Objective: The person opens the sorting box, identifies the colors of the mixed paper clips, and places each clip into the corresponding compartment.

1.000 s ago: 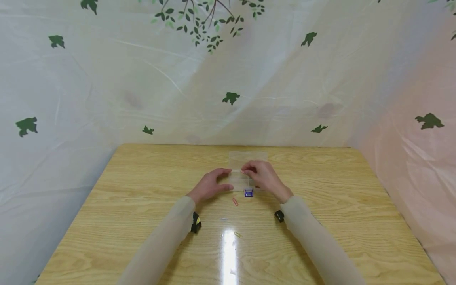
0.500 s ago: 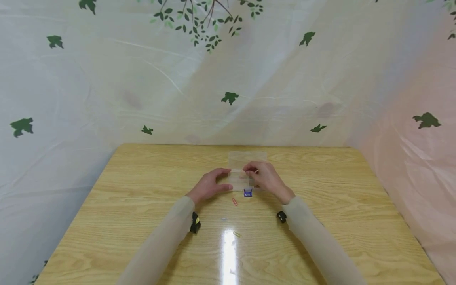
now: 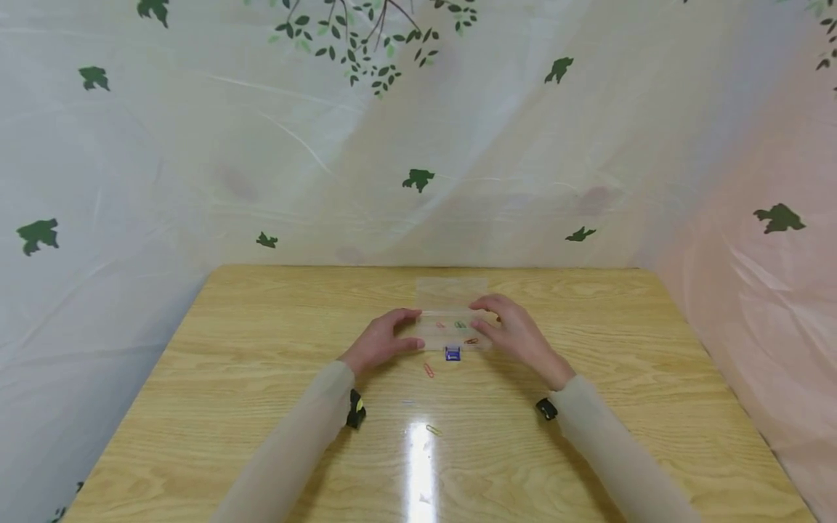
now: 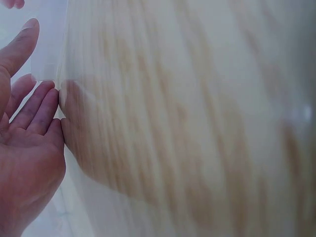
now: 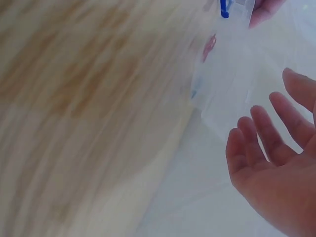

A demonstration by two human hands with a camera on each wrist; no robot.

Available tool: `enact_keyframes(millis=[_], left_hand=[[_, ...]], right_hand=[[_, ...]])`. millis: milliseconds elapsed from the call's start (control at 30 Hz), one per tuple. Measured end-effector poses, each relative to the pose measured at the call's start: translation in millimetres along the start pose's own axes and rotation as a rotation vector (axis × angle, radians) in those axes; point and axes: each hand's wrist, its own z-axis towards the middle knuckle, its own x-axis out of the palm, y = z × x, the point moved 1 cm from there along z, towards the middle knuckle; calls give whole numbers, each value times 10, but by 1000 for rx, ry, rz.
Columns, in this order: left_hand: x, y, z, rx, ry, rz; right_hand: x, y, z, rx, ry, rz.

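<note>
Head view: left hand [image 3: 381, 341], fingers straight, touches the left end of the small clear plastic box [image 3: 451, 330] mid wooden table [image 3: 261, 378]; right hand [image 3: 519, 335] open, just beside its right end.

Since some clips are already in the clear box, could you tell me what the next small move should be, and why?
Probably the right hand, open beside the clear box, should reach for the red paper clip lying loose on the table, while the left hand steadies the box's left end.
</note>
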Motion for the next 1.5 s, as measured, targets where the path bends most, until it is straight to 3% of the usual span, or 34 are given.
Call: enact_keyframes(millis=[367, 633, 1033, 1267, 1500], left_hand=[[-10, -1, -28, -22, -4, -7], [1, -14, -48, -21, -5, -3], [24, -38, -51, 4, -27, 35], [20, -103, -99, 73, -135, 46], [42, -233, -220, 194, -163, 60]], right_hand=[[-81, -170, -123, 91, 124, -20], [-67, -250, -95, 81, 227, -34], [-61, -306, -78, 94, 259, -64], [-65, -308, -88, 111, 268, -56], [-61, -309, -97, 109, 270, -43]])
